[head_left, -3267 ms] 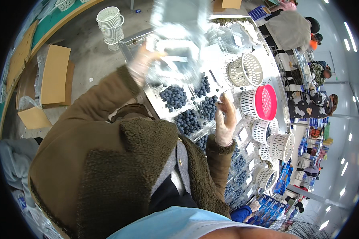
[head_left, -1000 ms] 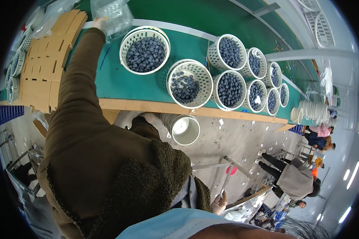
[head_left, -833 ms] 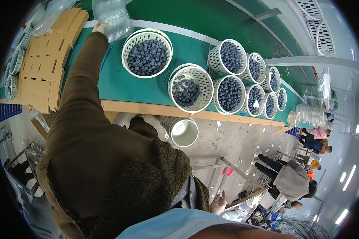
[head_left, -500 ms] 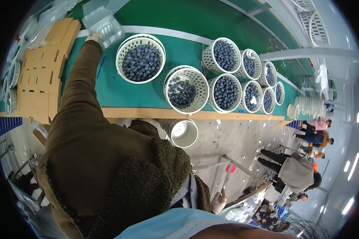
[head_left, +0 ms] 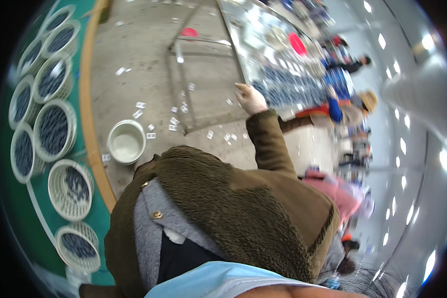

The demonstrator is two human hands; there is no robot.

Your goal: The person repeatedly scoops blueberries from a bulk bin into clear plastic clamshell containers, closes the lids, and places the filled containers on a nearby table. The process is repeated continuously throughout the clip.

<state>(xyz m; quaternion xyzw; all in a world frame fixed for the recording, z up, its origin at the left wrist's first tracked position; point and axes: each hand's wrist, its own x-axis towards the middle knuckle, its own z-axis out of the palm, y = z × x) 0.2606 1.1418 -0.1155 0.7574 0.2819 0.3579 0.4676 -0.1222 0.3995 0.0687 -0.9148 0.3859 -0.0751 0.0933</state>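
Blueberries (head_left: 53,130) sit in baskets (head_left: 58,192), likely to stop rolling, while the right hand (head_left: 252,99), fingers half-open, seemingly empty, hangs near the table (head_left: 239,47), left hand unseen.

Right of the right grip (head_left: 252,98), blueberries (head_left: 288,87) crowd the bench (head_left: 228,30); leftward I see open air over the floor (head_left: 134,89), the metal leg frame (head_left: 203,40) obstructing lower down.

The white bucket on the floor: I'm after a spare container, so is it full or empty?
The white bucket looks empty: its open top faces the camera and shows only a bare, pale inside.
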